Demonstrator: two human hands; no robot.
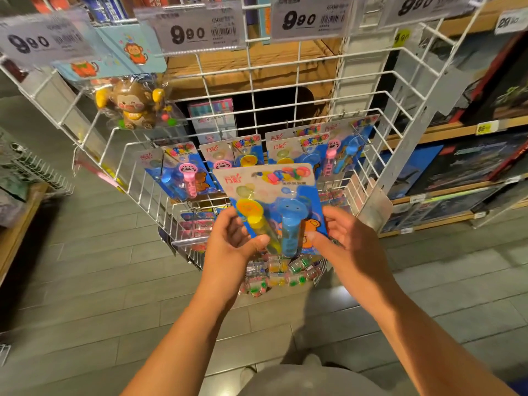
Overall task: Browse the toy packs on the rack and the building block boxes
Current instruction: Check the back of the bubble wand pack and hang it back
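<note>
Both hands hold one toy pack [271,195] up in front of the white wire rack [285,81], at the centre of the view. The left hand [231,241] grips its lower left edge, thumb curled across the front beside the yellow tube [258,224]; the right hand [343,238] takes the lower right edge, thumb on the card near the blue tube [290,227], its other fingers behind the pack. The card stands roughly upright, tilted a little to the left.

Behind it, from about ten to two o'clock, more of the same packs [183,172] hang on the rack's hooks. At eleven o'clock a bagged monkey toy [131,107] hangs under a pale blue header card. Price tags [194,31] reading 9.90 run along the top of the rack. Just below the hands hang small clear packs [274,272] with coloured pieces, too blurred to identify. At three o'clock, wooden shelves [445,130] carry large dark boxes [471,164], probably the building block boxes. The floor [85,267] is grey tile.
</note>
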